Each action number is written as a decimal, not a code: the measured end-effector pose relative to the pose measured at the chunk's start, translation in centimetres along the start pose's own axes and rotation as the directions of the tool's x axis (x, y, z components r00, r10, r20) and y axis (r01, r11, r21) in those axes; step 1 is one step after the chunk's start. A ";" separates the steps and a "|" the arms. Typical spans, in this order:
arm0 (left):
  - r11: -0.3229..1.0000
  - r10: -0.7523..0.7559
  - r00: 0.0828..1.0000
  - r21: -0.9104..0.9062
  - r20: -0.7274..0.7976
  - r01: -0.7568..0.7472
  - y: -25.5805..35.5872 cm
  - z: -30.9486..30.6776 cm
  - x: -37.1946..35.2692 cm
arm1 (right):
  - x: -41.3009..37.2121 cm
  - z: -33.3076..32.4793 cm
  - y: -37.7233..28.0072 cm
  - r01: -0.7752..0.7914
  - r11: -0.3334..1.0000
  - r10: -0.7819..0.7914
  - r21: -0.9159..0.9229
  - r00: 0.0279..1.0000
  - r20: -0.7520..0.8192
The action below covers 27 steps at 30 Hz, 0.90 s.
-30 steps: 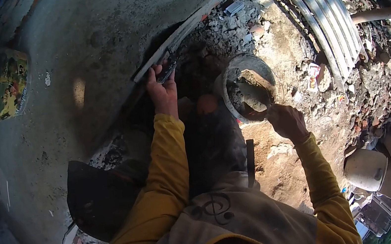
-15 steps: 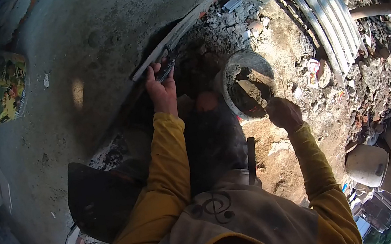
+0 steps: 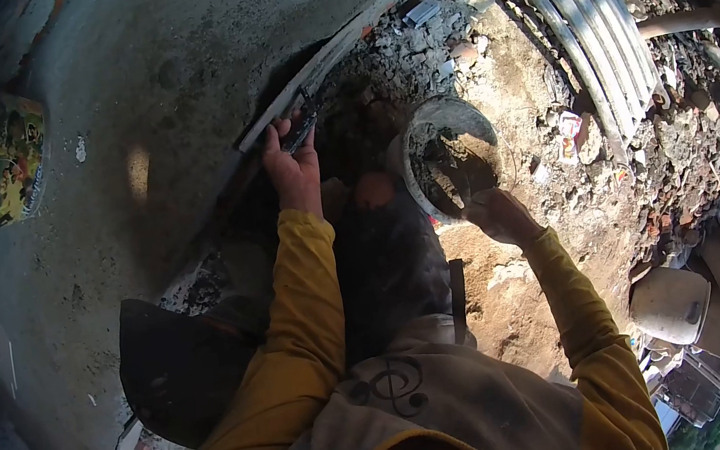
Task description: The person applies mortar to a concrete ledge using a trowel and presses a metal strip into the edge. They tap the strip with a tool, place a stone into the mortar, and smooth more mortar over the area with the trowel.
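In the head view, the right hand [image 3: 503, 216], closed around a dull-bladed trowel [image 3: 445, 187], has shifted inward over the round grey bucket [image 3: 413, 179], so the work remains within its grey mix. The left hand [image 3: 295, 175] still grips a dark, narrow object [image 3: 301, 129] beside a pale, straight edging strip [image 3: 259, 134].

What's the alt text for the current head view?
A person's right hand is closed at the rim of a round grey bucket holding grey-brown material; what it holds is unclear. The left hand holds a dark object by the edge of a rough grey concrete-like surface. Rubble and a curved grey corrugated sheet lie at frame right.
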State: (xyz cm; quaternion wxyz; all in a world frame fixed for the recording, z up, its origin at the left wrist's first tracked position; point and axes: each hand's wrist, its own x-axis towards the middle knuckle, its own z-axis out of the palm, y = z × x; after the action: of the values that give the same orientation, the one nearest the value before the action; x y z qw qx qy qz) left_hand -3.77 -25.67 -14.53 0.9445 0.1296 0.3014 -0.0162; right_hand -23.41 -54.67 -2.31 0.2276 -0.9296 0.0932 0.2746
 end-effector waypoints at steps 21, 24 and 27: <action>1.000 0.006 0.998 0.000 0.057 -0.006 0.2 -0.1 0.0 | -1.5 -2.6 0.8 -0.247 0.969 0.247 0.014 0.969 0.021; 1.000 -0.004 1.000 0.001 0.019 0.004 0.4 -0.8 -0.1 | -1.8 -3.5 0.2 -0.308 0.950 0.300 -0.053 0.946 -0.124; 1.000 0.006 0.999 -0.001 0.036 -0.006 0.2 -0.1 -0.2 | -1.9 -2.5 -0.4 -0.129 0.957 0.063 -0.261 0.967 -0.249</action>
State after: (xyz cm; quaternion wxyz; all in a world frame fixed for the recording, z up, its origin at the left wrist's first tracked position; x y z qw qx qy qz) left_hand -3.98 -25.48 -14.46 0.9499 0.1298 0.2838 -0.0156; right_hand -23.71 -55.45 0.79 0.0700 -0.9726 0.1260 0.1823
